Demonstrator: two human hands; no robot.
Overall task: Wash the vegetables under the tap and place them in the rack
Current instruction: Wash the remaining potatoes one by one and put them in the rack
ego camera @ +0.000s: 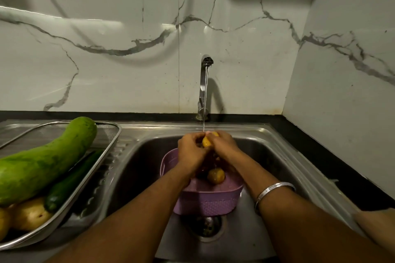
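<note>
Both my hands hold a yellow potato [207, 141] under the thin stream from the steel tap [204, 83]. My left hand [190, 149] grips its left side and my right hand [224, 145] grips its right side, fingers curled round it. Below them a purple plastic basket [205, 200] stands in the steel sink [265, 156] with another potato [215, 175] and darker vegetables partly hidden by my wrists. On the left drainboard a steel mesh rack [106, 147] holds a big light-green gourd [47, 160], a dark cucumber [70, 183] and potatoes [27, 215].
The sink drain [206, 227] lies just in front of the basket. A marble-patterned wall rises behind the tap and on the right. A black counter edge [333, 162] runs along the sink's right side. A silver bangle [273, 191] circles my right wrist.
</note>
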